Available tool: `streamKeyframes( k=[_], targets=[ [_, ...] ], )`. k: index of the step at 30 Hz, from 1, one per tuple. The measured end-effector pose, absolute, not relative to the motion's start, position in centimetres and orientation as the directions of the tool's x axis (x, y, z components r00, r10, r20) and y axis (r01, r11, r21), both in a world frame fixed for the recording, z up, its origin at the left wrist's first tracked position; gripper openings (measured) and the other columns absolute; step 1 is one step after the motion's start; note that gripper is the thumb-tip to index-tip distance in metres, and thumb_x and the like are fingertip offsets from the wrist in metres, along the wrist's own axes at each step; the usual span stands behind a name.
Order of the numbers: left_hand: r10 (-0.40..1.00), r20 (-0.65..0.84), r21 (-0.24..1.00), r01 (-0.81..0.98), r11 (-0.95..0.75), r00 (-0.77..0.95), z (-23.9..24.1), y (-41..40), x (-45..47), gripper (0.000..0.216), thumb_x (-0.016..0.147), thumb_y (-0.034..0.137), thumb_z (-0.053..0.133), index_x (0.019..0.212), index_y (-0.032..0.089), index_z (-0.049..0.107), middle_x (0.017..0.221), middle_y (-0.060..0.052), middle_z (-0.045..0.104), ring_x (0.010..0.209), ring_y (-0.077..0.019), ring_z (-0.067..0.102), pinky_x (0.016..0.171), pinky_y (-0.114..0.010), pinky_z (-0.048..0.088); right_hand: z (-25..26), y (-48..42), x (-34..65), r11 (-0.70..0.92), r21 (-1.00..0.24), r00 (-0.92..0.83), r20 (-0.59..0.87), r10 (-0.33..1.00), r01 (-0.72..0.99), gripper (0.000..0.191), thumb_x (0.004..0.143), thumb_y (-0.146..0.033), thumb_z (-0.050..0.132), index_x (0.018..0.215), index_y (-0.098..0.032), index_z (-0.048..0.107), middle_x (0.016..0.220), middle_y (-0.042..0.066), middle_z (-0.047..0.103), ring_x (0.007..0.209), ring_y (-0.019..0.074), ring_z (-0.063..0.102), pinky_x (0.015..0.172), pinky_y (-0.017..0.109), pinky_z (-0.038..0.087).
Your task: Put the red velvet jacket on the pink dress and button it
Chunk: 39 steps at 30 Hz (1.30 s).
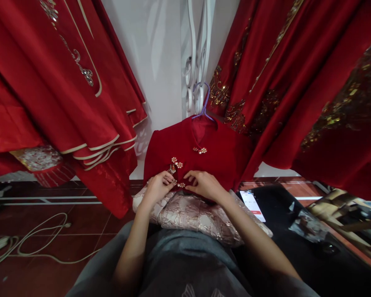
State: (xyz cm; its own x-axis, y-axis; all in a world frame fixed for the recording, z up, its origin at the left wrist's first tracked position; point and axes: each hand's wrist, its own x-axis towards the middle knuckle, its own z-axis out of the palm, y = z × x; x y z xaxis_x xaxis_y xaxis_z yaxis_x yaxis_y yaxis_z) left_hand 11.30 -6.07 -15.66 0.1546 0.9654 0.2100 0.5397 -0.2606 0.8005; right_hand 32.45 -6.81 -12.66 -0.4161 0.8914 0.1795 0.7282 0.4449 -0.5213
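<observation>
A dark red velvet garment (222, 154) hangs on a purple hanger (204, 108) in front of me, its lower part resting on a pale pink brocade cloth (200, 218) on my lap. Pearl flower fasteners (176, 162) run down its front. My left hand (159, 185) and my right hand (204, 184) meet at a small pearl fastener (181, 185) on the garment's lower front. Both hands have curled fingers pinching the fabric around that fastener.
Red embroidered robes (64, 90) hang on the left and more with gold sequins (312, 82) on the right. A phone (252, 205) with a lit screen lies on a black surface at the right. White cables (34, 243) trail over the red tiled floor.
</observation>
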Motion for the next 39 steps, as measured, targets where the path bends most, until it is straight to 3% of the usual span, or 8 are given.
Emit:
streamKeyframes(
  k=[3,6,11,16,20,26,33,39],
  targets=[
    [0.957,0.24,0.761,0.581,-0.29,0.163,-14.5,-6.4,10.1,0.01,0.075,0.024,0.066,0.082,0.018,0.063,0.081,-0.001,0.069,0.071,-0.0133,0.064,0.069,-0.025,0.05,-10.4,-7.2,34.3,0.452,-0.659,-0.439,0.199,0.876,0.602,0.024,0.081,-0.033,0.067,0.102,-0.025,0.064,0.088,-0.001,0.07,0.075,0.0125,0.065,0.067,0.023,0.047],
    [0.951,0.251,0.715,0.628,-0.309,0.182,-14.2,-6.6,9.8,0.009,0.076,0.025,0.065,0.083,0.02,0.065,0.083,0.0,0.069,0.07,-0.0127,0.063,0.069,-0.025,0.048,-9.2,-7.4,35.5,0.445,-0.708,-0.399,0.246,0.883,0.548,0.023,0.082,-0.035,0.065,0.101,-0.023,0.065,0.087,0.0,0.07,0.074,0.0124,0.065,0.07,0.024,0.049],
    [0.93,0.21,0.602,0.709,-0.367,0.303,-14.3,-7.1,11.2,0.01,0.077,0.028,0.067,0.085,0.022,0.067,0.084,0.0,0.067,0.074,-0.0142,0.062,0.068,-0.025,0.046,-10.4,-7.1,34.8,0.419,-0.709,-0.428,0.181,0.885,0.568,0.021,0.081,-0.033,0.066,0.099,-0.023,0.066,0.084,0.0,0.071,0.073,0.0132,0.066,0.067,0.024,0.05],
    [0.928,0.237,0.431,0.825,-0.365,0.286,-14.4,-7.5,12.9,0.006,0.077,0.021,0.067,0.081,0.019,0.063,0.082,-0.002,0.065,0.075,-0.0165,0.062,0.068,-0.026,0.044,-13.6,-6.3,32.9,0.383,-0.684,-0.459,0.079,0.885,0.62,0.024,0.079,-0.03,0.067,0.1,-0.019,0.065,0.084,0.003,0.073,0.077,0.0154,0.068,0.066,0.023,0.05],
    [0.92,0.262,0.411,0.829,-0.379,0.291,-14.6,-7.5,13.2,0.004,0.078,0.015,0.062,0.078,0.018,0.061,0.086,-0.003,0.064,0.075,-0.0157,0.062,0.068,-0.025,0.043,-15.5,-5.4,32.0,0.357,-0.661,-0.424,0.065,0.903,0.66,0.019,0.081,-0.025,0.064,0.098,-0.017,0.065,0.084,0.005,0.074,0.078,0.0158,0.069,0.066,0.022,0.05],
    [0.924,0.272,0.36,0.863,-0.355,0.267,-14.8,-7.4,13.2,0.007,0.077,0.021,0.065,0.082,0.019,0.061,0.086,-0.003,0.063,0.077,-0.0184,0.061,0.068,-0.028,0.043,-16.2,-4.9,32.0,0.369,-0.662,-0.422,0.087,0.902,0.652,0.012,0.081,-0.021,0.063,0.092,-0.018,0.067,0.084,0.003,0.074,0.076,0.0139,0.069,0.067,0.02,0.049],
    [0.913,0.291,0.382,0.84,-0.386,0.287,-15.6,-7.1,13.1,0.006,0.075,0.019,0.064,0.079,0.019,0.06,0.085,-0.005,0.064,0.08,-0.0204,0.062,0.071,-0.029,0.046,-16.7,-5.1,31.3,0.35,-0.676,-0.392,0.098,0.915,0.648,0.014,0.077,-0.026,0.069,0.088,-0.016,0.066,0.08,0.004,0.073,0.073,0.0139,0.068,0.065,0.021,0.049],
    [0.918,0.272,0.561,0.728,-0.394,0.288,-15.9,-6.7,12.9,0.005,0.074,0.016,0.063,0.076,0.019,0.059,0.077,-0.002,0.067,0.074,-0.0175,0.065,0.068,-0.027,0.048,-16.9,-4.9,31.1,0.353,-0.71,-0.378,0.131,0.916,0.61,0.014,0.079,-0.029,0.069,0.084,-0.015,0.067,0.079,0.005,0.073,0.071,0.0137,0.068,0.065,0.021,0.049]
  ],
)
